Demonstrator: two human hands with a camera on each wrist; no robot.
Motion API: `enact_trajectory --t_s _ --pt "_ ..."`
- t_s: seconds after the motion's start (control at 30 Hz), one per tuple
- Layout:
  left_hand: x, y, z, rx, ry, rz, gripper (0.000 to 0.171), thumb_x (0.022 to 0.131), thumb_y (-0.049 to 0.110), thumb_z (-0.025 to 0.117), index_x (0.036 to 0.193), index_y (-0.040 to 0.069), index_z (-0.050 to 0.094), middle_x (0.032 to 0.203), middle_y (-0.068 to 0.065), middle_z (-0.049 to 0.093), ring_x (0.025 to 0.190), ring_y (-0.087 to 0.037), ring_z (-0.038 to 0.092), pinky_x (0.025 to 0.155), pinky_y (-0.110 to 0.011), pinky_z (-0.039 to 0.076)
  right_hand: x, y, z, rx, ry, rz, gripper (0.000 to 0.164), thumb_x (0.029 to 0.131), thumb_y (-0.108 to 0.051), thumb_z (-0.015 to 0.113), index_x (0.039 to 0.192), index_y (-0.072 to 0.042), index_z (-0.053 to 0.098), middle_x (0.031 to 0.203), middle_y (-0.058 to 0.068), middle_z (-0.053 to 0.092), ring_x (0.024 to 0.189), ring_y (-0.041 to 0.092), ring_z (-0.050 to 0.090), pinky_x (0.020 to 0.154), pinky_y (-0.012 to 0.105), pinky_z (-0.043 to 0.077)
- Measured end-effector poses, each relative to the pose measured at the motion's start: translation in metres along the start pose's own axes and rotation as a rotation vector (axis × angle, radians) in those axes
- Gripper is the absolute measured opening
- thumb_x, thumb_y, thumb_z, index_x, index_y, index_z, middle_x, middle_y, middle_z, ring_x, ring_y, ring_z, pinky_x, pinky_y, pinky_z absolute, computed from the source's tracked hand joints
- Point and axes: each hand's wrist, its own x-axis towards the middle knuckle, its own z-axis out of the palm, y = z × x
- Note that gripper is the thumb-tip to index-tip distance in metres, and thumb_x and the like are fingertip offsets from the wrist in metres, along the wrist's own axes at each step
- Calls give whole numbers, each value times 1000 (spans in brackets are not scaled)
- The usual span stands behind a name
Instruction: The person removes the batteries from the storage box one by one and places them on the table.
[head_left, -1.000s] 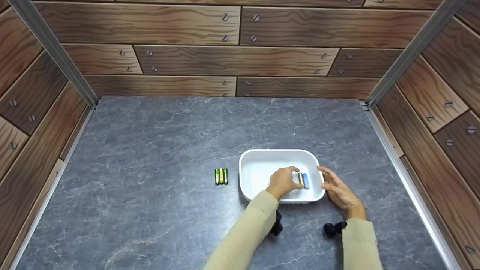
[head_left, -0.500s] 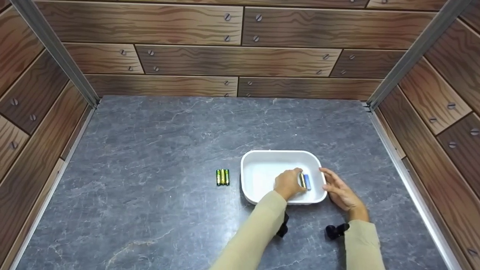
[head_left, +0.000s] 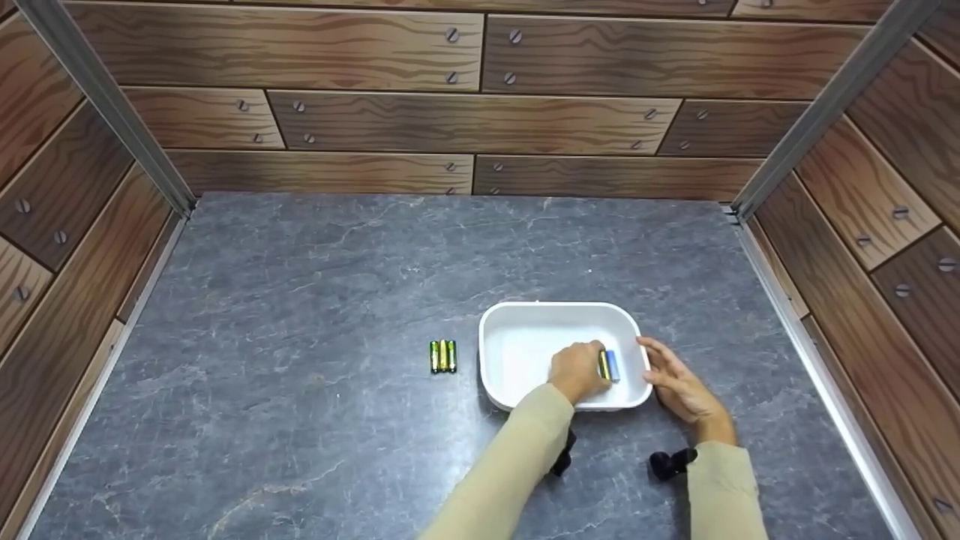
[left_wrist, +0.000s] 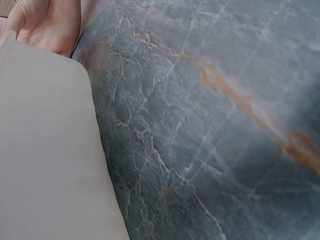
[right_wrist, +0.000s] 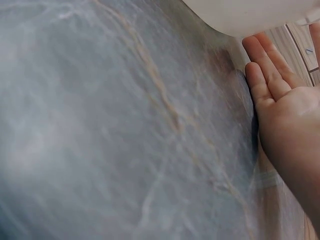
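Inside the white plastic basin (head_left: 517,307), my left hand (head_left: 576,371) has its index finger and thumb at the two ends of a green-and-gold battery (head_left: 604,364), pinching it. A blue battery (head_left: 613,365) lies right beside that one, toward the basin's right wall. My right hand (head_left: 682,386) is outside the basin, its fingertips and thumb touching the right rim and wall. In the right wrist view its fingers (right_wrist: 265,65) extend along the pale basin's side. The left wrist view shows only part of the palm and the sleeve; the battery is hidden there.
Several green-and-gold batteries (head_left: 443,356) stand in a tight row on the grey marbled table (head_left: 300,300), left of the basin. Wood-patterned walls (head_left: 375,120) enclose the table at the back and sides. Black wrist cameras (head_left: 670,463) hang by both sleeves.
My left hand has shifted right within the basin, and its finger and thumb have closed in on the green-and-gold battery. The right hand stays at the basin's right rim.
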Motion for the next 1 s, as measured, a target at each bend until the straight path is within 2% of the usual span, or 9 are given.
enact_trajectory --t_s 0.2,0.47,0.8,1.0 --pt "0 -2 -1 -7 15 34 45 72 43 82 110 25 67 98 8 72 92 -10 67 77 -25 52 0 2 -3 21 -67 -51 51 95 6 44 134 -26 45 134 -13 53 121 0 52 100 15 40" --pt "1 -1 -5 -28 6 45 42 72 44 82 106 24 67 95 8 72 90 -10 67 78 -25 53 0 3 -4 28 -67 -43 50 95 6 45 133 -26 46 134 -13 53 121 0 52 101 15 40" --pt "-1 -4 -18 -75 18 82 55 70 45 83 119 27 66 107 6 73 99 -12 68 82 -26 54 1 3 -5 31 -83 -66 52 94 7 44 134 -25 45 135 -11 53 122 2 52 101 16 40" --pt "-5 -6 -24 -81 24 117 55 70 46 83 119 28 67 100 7 73 92 -11 67 76 -25 53 1 3 -4 37 -86 -60 53 94 9 42 134 -25 45 135 -11 53 122 2 52 102 17 40"
